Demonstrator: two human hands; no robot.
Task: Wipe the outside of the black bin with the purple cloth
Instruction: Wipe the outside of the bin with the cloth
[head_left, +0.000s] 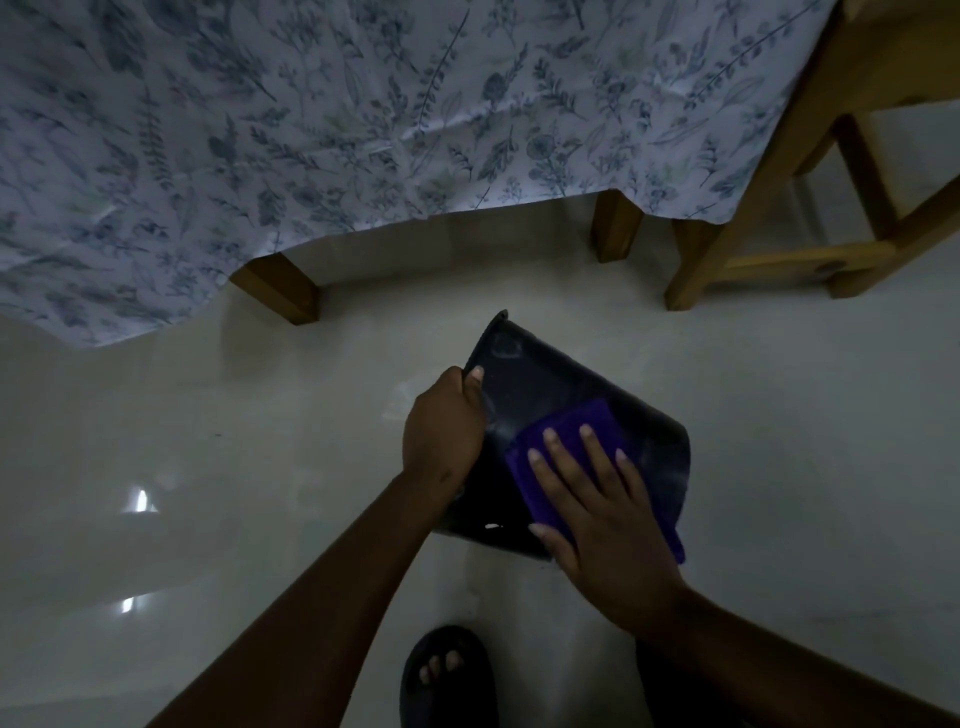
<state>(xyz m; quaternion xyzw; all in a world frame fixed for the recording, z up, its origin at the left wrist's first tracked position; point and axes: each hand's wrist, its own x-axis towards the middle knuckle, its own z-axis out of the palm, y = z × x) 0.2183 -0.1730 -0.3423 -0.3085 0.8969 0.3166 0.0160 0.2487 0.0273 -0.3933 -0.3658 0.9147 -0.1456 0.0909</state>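
Wiping is the step in hand. The black bin (550, 395) is tipped on the pale floor (208, 441), near the table legs, and is gripped at its left edge by the left hand (444, 431), fingers clamped on it. The purple cloth (566, 441) is pressed flat on the bin's side by the right hand (602, 519), fingers spread apart. For the next move, the bin probably must be turned so that unwiped sides are reached.
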